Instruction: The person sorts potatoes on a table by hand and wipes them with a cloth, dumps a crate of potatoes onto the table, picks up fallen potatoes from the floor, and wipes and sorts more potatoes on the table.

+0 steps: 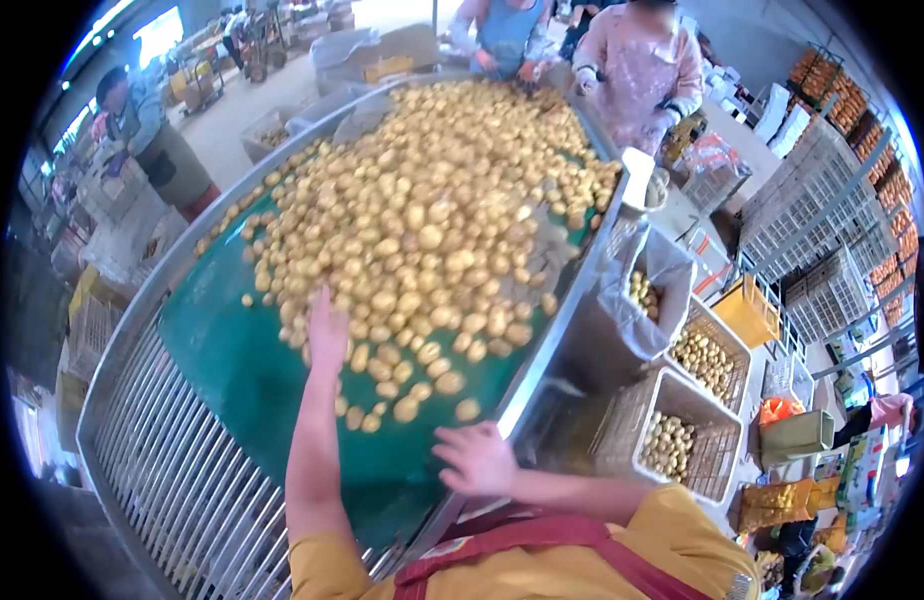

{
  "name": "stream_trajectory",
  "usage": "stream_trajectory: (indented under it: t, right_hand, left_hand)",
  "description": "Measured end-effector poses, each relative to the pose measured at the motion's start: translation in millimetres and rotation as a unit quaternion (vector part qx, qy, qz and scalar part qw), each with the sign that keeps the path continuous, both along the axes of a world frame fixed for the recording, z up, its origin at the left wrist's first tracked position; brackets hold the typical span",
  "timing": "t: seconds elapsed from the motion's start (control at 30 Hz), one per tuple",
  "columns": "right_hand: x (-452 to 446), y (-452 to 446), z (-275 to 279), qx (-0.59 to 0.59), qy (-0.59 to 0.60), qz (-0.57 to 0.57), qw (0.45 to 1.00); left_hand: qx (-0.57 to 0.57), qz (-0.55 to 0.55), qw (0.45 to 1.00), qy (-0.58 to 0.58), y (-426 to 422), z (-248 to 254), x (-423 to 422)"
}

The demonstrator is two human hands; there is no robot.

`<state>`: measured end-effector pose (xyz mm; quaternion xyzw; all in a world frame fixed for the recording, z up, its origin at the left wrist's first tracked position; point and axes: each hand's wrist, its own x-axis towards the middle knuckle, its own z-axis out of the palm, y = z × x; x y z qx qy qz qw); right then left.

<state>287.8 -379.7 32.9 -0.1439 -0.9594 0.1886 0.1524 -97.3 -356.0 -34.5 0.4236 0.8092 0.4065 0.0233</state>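
Observation:
A large heap of potatoes (412,200) is spread over the green belt (212,320) of a metal-framed sorting table. My left hand (328,330) reaches forward to the heap's near left edge, fingers stretched out and touching or just above the potatoes; I see nothing held in it. Near the belt's right edge is my right hand (479,458), its fingers spread and holding nothing. A single potato (468,409) lies on the belt just beyond its fingertips. Several more lie loosely between my two hands.
Metal rollers (202,450) run along the near left. At right stand a crate of potatoes (727,460), another crate (737,350) and a lined bin (672,330). Two people (647,80) work at the table's far end. Stacked crates (802,200) stand farther right.

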Motion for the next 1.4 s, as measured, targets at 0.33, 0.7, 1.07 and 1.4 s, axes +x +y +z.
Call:
stream_trajectory:
  t: [0.33,0.7,1.07,1.4]
  right_hand:
    - [54.9,291.2,8.8,-0.057,0.212,-0.164,0.962]
    - [5.1,460.8,-21.6,-0.055,-0.212,-0.31,0.925]
    - [-16.3,513.8,-50.0,-0.547,0.129,-0.186,0.806]
    - [-54.6,610.1,183.4,-0.563,0.183,0.049,0.805]
  left_hand:
    - [-0.263,-0.061,0.949,0.16,-7.0,21.1,202.5]
    - [-0.313,0.027,0.946,0.077,44.9,34.3,223.8]
    - [0.057,0.116,0.987,0.091,180.6,89.8,197.2]
    - [0.076,-0.247,0.957,-0.134,436.5,165.9,149.8]
